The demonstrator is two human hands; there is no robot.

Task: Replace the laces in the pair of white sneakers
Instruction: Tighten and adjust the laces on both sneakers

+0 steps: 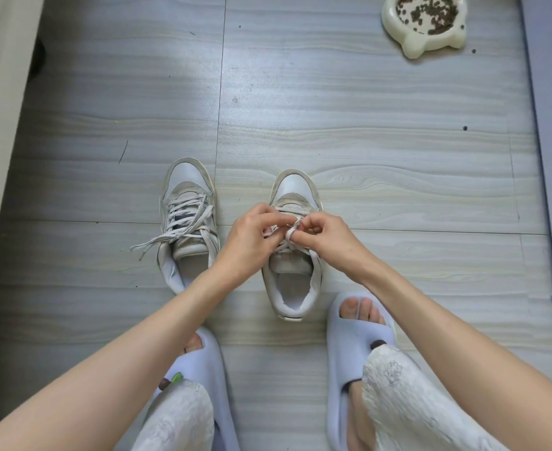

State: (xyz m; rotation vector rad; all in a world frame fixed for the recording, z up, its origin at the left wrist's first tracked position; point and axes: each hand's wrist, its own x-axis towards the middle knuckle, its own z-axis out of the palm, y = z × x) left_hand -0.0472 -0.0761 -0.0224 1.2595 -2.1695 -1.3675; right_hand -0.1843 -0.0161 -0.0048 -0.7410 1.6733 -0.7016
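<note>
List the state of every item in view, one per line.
left sneaker: laced, ends loose on the floor
right sneaker: laced, being worked on
lace: pinched by both hands
left hand: pinching lace
right hand: pinching lace
pet bowl: holds kibble

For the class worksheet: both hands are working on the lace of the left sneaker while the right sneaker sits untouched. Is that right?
No, swap the shoes. In the head view, the left hand and right hand pinch the lace of the right sneaker; the left sneaker sits untouched.

Two white sneakers (188,219) side by side upright, laces (170,240) loose
</note>
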